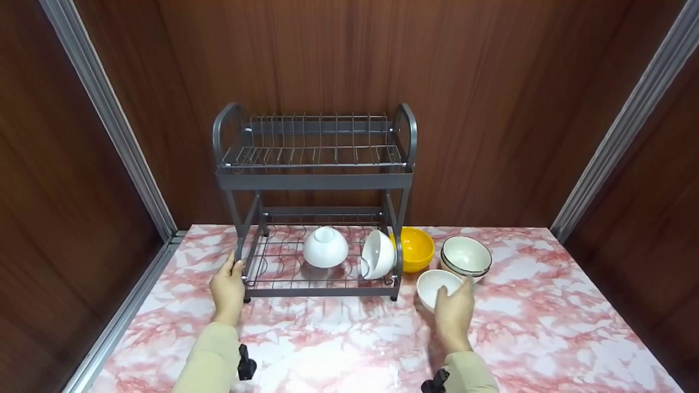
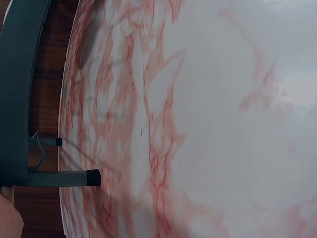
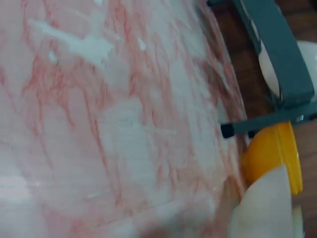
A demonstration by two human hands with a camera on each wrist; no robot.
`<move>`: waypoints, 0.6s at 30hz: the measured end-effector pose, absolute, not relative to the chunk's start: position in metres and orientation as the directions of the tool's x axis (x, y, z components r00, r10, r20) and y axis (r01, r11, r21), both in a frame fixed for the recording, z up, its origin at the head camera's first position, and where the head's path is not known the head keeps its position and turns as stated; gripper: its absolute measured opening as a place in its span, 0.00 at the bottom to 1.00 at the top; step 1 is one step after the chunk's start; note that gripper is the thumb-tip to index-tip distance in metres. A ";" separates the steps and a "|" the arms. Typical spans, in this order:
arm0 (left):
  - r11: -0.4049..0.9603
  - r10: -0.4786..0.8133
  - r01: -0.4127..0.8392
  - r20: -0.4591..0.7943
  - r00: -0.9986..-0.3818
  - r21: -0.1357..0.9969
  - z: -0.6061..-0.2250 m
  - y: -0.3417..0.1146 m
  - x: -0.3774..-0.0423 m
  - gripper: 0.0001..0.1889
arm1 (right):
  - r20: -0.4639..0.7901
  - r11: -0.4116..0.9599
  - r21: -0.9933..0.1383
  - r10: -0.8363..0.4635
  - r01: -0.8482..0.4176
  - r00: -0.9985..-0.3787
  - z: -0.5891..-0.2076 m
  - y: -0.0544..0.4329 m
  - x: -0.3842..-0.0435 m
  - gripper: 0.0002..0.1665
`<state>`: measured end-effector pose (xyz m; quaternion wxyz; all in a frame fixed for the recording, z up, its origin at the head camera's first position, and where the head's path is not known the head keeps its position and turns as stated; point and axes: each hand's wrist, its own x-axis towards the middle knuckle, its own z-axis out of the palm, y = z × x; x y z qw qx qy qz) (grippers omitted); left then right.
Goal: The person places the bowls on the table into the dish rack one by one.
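Observation:
A grey two-tier dish rack stands on the table. My left hand grips the left side frame of its lower tier; in the left wrist view only part of that hand shows beside the rack. To the right of the rack, my right hand pinches the rim of a white bowl, thumb inside it. The bowl looks tilted in the right wrist view. On the lower tier, one white bowl sits upside down and another white bowl leans on its side.
Stacked yellow bowls stand against the rack's right side. Beside them is a stack of cream bowls with dark rims. The upper tier has wire slots. Wooden panels enclose the pink marbled table at the back and sides.

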<state>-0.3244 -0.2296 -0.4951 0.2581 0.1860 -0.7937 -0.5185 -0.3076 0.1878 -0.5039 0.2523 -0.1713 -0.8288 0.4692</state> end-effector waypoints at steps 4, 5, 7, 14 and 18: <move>0.382 -0.565 -0.029 0.209 -0.798 0.924 -0.494 -0.230 -0.325 0.22 | 0.207 0.444 -0.891 0.579 0.092 -0.788 -0.513 0.199 -0.306 0.35; 0.382 -0.566 -0.030 0.208 -0.798 0.924 -0.493 -0.230 -0.325 0.21 | 0.185 0.430 -0.897 0.583 0.107 -0.791 -0.514 0.201 -0.306 0.35; 0.389 -0.565 -0.031 0.212 -0.798 0.921 -0.493 -0.229 -0.324 0.22 | 0.133 0.408 -0.902 0.578 0.144 -0.805 -0.517 0.205 -0.304 0.36; 0.388 -0.568 -0.024 0.218 -0.794 0.922 -0.495 -0.228 -0.324 0.21 | 0.031 0.375 -0.901 0.554 0.217 -0.832 -0.521 0.209 -0.302 0.38; 0.371 -0.572 -0.013 0.217 -0.791 0.928 -0.495 -0.227 -0.324 0.21 | -0.045 0.279 -0.931 0.554 0.237 -0.831 -0.522 0.209 -0.301 0.35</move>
